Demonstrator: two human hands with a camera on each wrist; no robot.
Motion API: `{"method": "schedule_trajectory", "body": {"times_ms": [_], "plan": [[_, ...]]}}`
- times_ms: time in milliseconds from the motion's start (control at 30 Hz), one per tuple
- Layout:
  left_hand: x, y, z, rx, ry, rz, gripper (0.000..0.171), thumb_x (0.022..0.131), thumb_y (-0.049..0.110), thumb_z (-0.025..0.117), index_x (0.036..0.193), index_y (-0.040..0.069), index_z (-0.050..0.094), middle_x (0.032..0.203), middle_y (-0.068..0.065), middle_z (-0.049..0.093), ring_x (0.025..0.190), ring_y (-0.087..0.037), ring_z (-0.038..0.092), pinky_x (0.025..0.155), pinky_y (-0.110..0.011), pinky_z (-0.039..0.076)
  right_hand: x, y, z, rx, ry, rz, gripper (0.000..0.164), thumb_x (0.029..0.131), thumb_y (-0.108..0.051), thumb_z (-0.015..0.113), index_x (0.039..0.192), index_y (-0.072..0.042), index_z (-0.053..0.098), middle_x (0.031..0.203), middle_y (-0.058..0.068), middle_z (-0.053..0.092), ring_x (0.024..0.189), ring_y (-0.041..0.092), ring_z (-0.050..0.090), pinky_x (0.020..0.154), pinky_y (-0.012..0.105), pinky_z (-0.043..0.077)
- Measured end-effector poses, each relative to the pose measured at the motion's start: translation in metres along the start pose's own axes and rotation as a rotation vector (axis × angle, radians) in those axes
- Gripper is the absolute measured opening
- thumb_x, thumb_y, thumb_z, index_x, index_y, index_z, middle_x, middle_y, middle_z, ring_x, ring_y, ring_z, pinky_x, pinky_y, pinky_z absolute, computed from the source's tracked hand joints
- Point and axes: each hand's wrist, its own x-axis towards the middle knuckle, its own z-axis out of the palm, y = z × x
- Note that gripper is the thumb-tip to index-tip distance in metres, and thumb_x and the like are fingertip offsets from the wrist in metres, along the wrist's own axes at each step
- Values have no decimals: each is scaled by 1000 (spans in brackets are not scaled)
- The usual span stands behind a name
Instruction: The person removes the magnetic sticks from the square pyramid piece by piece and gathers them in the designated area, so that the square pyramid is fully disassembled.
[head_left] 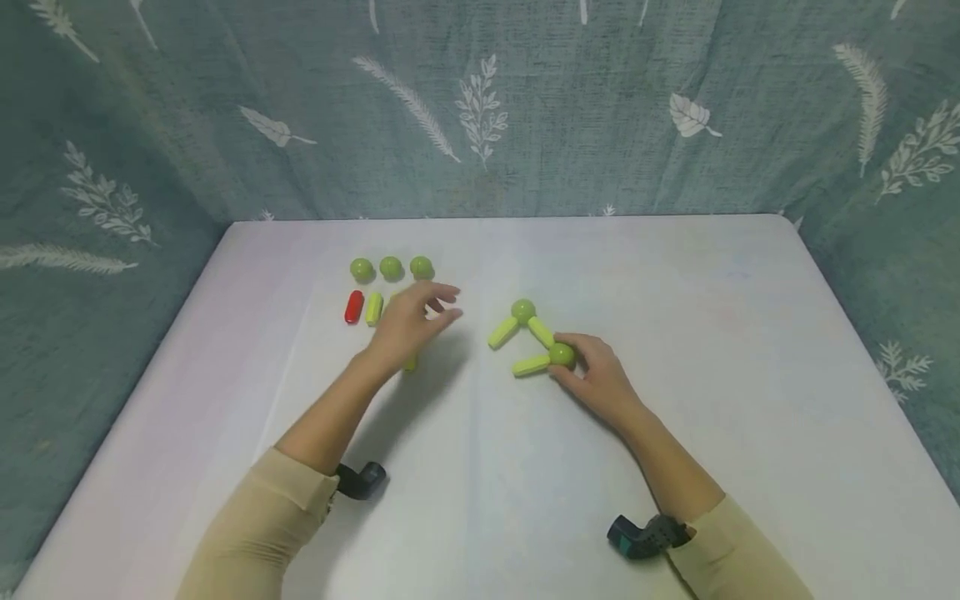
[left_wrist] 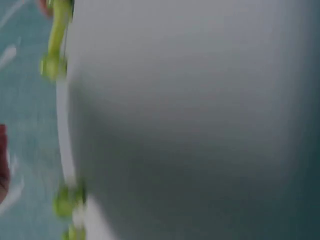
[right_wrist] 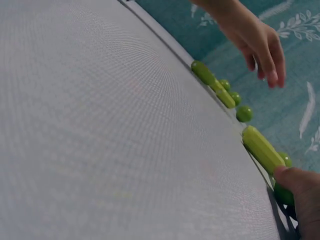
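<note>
My right hand holds a green ball between thumb and fingers, low at the table. This ball carries a yellow-green stick pointing left. A second stick runs from it to another green ball, which has a third stick angled off it. My left hand hovers with loosely extended fingers and nothing in its grasp, left of this joined piece. It partly hides loose sticks; the end of one stick shows beneath it. In the right wrist view, the right thumb presses at the ball.
Three green balls sit in a row at the back left of the white table. Below them lie a red stick and a yellow-green stick. A patterned green cloth walls the back and sides.
</note>
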Motion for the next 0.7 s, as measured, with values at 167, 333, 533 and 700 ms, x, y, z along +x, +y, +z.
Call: {"method": "schedule_trajectory", "body": {"times_ms": [167, 333, 533, 700], "plan": [[2, 25, 46, 75, -161, -44, 44, 89, 29, 66, 127, 8, 57, 126, -10, 58, 113, -26, 56, 93, -39, 48, 1, 4, -2, -5, 11, -39, 45, 81, -14, 74, 122, -3, 58, 122, 16, 60, 118, 34, 51, 102, 48, 38], [17, 29, 77, 125, -161, 13, 51, 88, 25, 66, 135, 10, 50, 131, -11, 53, 120, -27, 52, 99, -39, 44, 0, 6, -2, 24, 34, -79, 43, 79, -13, 75, 119, -3, 61, 119, 16, 62, 115, 34, 53, 101, 49, 39], [27, 24, 88, 139, -143, 120, 52, 87, 16, 67, 137, 17, 50, 132, -7, 51, 120, -24, 52, 101, -36, 42, 1, 8, 3, 42, 10, -126, 45, 78, -14, 77, 119, -4, 62, 116, 14, 64, 112, 31, 55, 99, 48, 41], [27, 17, 92, 56, -98, 110, 46, 90, 13, 63, 135, 17, 52, 125, -5, 52, 117, -20, 54, 102, -33, 42, 1, 6, 3, 13, 20, -141, 50, 75, -17, 79, 120, -3, 60, 113, 13, 65, 106, 30, 58, 96, 47, 43]]}}
